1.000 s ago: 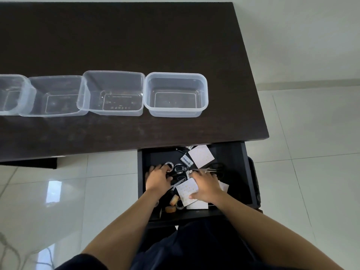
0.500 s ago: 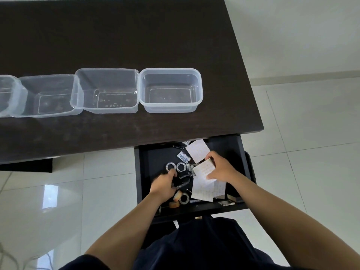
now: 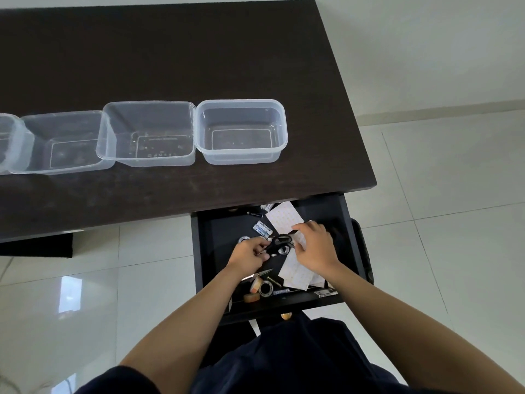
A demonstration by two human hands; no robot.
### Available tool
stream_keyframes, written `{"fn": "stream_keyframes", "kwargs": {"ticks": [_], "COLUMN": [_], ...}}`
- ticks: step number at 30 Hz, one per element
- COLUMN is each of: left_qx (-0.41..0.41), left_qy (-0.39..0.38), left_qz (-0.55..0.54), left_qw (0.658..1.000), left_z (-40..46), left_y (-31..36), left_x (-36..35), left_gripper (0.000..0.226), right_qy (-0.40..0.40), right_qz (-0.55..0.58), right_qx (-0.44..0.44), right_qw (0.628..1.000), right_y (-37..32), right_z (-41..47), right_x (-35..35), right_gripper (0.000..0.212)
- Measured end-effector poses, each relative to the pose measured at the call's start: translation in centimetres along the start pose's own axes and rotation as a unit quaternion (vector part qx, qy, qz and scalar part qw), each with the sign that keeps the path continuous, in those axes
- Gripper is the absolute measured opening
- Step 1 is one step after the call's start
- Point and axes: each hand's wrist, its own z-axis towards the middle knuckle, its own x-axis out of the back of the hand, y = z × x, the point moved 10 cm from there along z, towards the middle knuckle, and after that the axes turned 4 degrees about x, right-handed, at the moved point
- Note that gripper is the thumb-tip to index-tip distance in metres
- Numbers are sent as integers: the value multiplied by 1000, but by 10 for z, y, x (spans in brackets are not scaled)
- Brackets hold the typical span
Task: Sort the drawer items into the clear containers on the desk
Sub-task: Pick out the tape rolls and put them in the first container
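Note:
The black drawer [image 3: 196,251] hangs open under the dark desk [image 3: 170,66], full of small items. My left hand [image 3: 250,253] grips the black-handled scissors [image 3: 281,240] just above the drawer's middle. My right hand [image 3: 316,247] holds white dotted sheets [image 3: 295,273] right beside the scissors' handles, fingertips close to them. Another white sheet [image 3: 284,217] lies at the drawer's back. Several clear containers stand in a row on the desk, holding nothing: the rightmost [image 3: 241,158], the one to its left [image 3: 147,162], a third [image 3: 62,169], and a fourth [image 3: 7,143] cut off by the left edge.
Tape rolls [image 3: 255,285] and a metal ring [image 3: 266,288] sit at the drawer's front. Blue-white battery packs [image 3: 262,227] lie near its back. The floor around is white tile [image 3: 454,223]. My dark-clothed lap [image 3: 284,359] is under the drawer front.
My left hand closed on the scissors and lifted them toward the drawer's middle. My right hand picked up the white sheets and moved next to the scissors' handles. The view shifted slightly.

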Motion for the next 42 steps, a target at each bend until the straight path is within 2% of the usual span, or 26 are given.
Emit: {"fn": "stream_keyframes", "kwargs": {"ticks": [8,10,14,17,20,23,26,31,35,38,42], "left_qx": [-30,-30,-26,1,28,46,48,48,25,-3,-23], "left_qy": [-89,-54,104,133,83,24,-31,-85,-148,-177,-180], "left_qz": [-23,-6,104,145,189,226,271,316,416,491,523], "left_qw": [995,998,989,980,978,973,961,944,897,853,833], "left_z": [13,16,7,-3,-11,-17,-20,-26,-34,-39,-42], "left_y": [43,40,17,-11,-34,-44,-47,-48,-48,-42,-38], "left_x": [-22,-13,30,47,44,34,23,16,10,12,15], "left_gripper": [61,61,54,52,56,62,58,59,67,75,78], "right_qy": [30,28,8,-23,-79,-162,-216,-249,-277,-301,-284], "right_qz": [-18,-16,-7,-3,1,-49,-80,-70,-54,-91,-105], "right_qx": [3,4,34,67,102,122,129,161,174,196,200], "right_qw": [999,999,999,998,992,978,964,952,943,929,932], "right_y": [4,4,-12,-33,-54,-69,-72,-72,-73,-77,-77], "right_z": [-6,-6,-2,3,6,4,0,-12,-16,-20,-20], "right_x": [4,3,-8,-24,-44,-68,-82,-95,-99,-103,-105], "right_gripper": [38,37,33,29,34,44,51,35,31,36,27]}}
